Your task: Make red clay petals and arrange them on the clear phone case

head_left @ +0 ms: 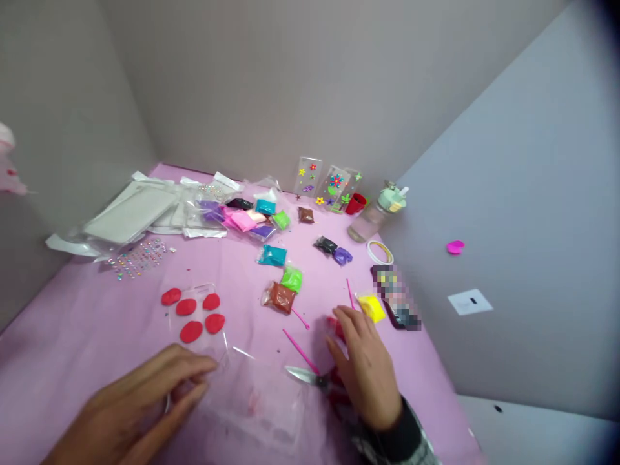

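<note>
My right hand (365, 361) is closed over a piece of red clay (334, 328), which its fingers partly hide. Beneath that hand lie scissors (303, 375), blades pointing left, their red handles partly covered. My left hand (145, 397) hovers at the left edge of a clear plastic sheet or tray (271, 413), fingers bent and thumb apart, with nothing plainly held. Beyond it, several flat red clay discs (191, 331) rest on and beside a clear phone case (219, 323). Pink sticks (300, 351) lie between the case and my right hand.
Clay packets in brown (281, 298), green (292, 279), teal (272, 256) and yellow (371, 308) are scattered about. Decorated clear cases (309, 175) lean on the back wall near a bottle (365, 221). A tape roll (380, 252) and a blurred-out phone (396, 297) lie right; rhinestones (140, 258) left.
</note>
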`<control>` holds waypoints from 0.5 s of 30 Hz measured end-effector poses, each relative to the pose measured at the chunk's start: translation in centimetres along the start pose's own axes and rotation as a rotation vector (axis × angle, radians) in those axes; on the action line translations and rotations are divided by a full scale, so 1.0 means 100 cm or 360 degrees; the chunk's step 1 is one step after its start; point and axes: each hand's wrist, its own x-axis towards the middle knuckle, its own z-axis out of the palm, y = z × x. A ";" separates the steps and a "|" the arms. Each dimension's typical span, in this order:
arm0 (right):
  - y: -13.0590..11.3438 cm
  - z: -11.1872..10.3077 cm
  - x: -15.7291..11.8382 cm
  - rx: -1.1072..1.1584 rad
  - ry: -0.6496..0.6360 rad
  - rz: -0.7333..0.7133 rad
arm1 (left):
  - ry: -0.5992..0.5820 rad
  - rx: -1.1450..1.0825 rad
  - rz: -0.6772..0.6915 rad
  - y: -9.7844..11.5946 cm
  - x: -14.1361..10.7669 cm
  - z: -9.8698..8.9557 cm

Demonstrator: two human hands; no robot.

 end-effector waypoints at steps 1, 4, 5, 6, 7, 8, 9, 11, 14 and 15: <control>0.010 0.002 0.000 -0.0014 -0.0010 0.0059 | -0.0084 -0.0025 0.0102 0.008 -0.002 0.009; 0.021 0.002 -0.002 0.0057 -0.0093 0.0167 | -0.0205 -0.0159 0.0262 0.034 -0.003 0.029; 0.017 -0.002 -0.005 0.0082 -0.0095 0.0168 | -0.0157 -0.0213 0.0292 0.042 -0.002 0.034; 0.010 -0.006 -0.008 0.0135 -0.0102 0.0158 | -0.0104 -0.0255 0.0311 0.049 -0.002 0.037; 0.000 -0.012 -0.012 0.0241 -0.0119 0.0149 | -0.0051 -0.0290 0.0334 0.056 -0.002 0.039; -0.012 -0.018 -0.017 0.0383 -0.0144 0.0126 | 0.0000 -0.0318 0.0362 0.062 -0.003 0.041; -0.025 -0.024 -0.023 0.0619 -0.0203 0.0114 | 0.0037 -0.0331 0.0389 0.068 -0.005 0.043; -0.051 -0.034 -0.036 0.1027 -0.0255 0.0032 | 0.0072 -0.0319 0.0459 0.076 -0.011 0.047; -0.080 -0.036 -0.056 0.1243 -0.0237 -0.0122 | 0.0072 -0.0169 0.0598 0.083 -0.024 0.049; -0.086 -0.034 -0.062 0.1251 -0.0210 -0.0164 | 0.0077 -0.0095 0.0642 0.084 -0.029 0.049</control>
